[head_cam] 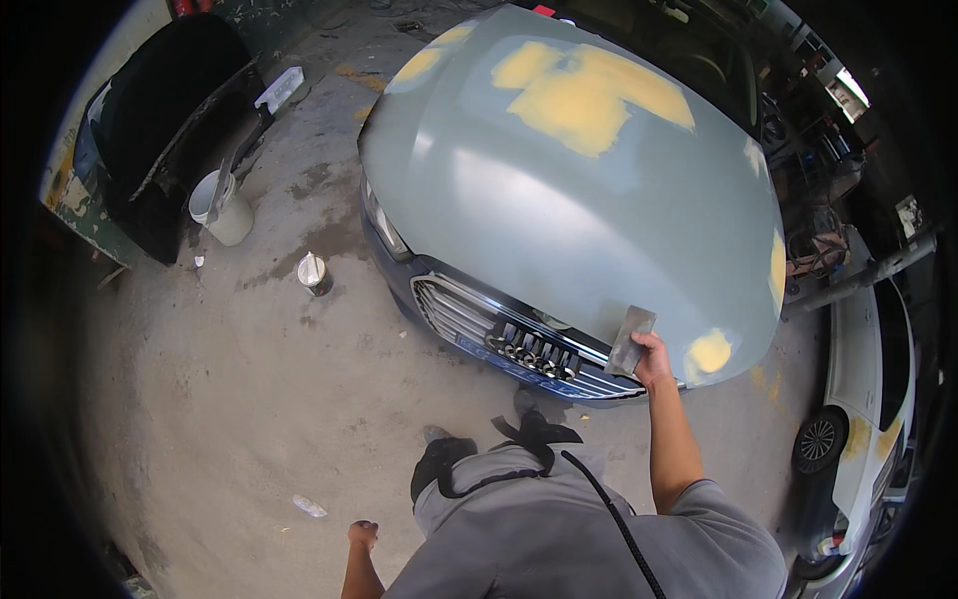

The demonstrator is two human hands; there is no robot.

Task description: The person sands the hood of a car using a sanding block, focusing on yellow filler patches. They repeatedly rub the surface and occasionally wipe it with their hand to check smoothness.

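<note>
A grey car hood [516, 195] with yellow filler patches fills the upper middle of the head view. My right hand [653, 358] grips a flat, grey rectangular sanding block [631, 341] by its right edge, over the front rim of the hood above the grille. To the right of this hand lies a small round filler patch [709, 352]; larger patches [572, 105] spread near the windshield. The car's chrome grille [464, 311] is in front of my body. My left hand [363, 533] hangs low at my left side, its fingers curled; whether it holds anything cannot be told.
On the concrete floor at left stand a can [313, 275] and a white bucket [232, 221] with a long strip in it. A black car panel [172, 90] leans behind them. A clear plastic piece [309, 506] lies near my left hand. A white car [861, 359] stands at right.
</note>
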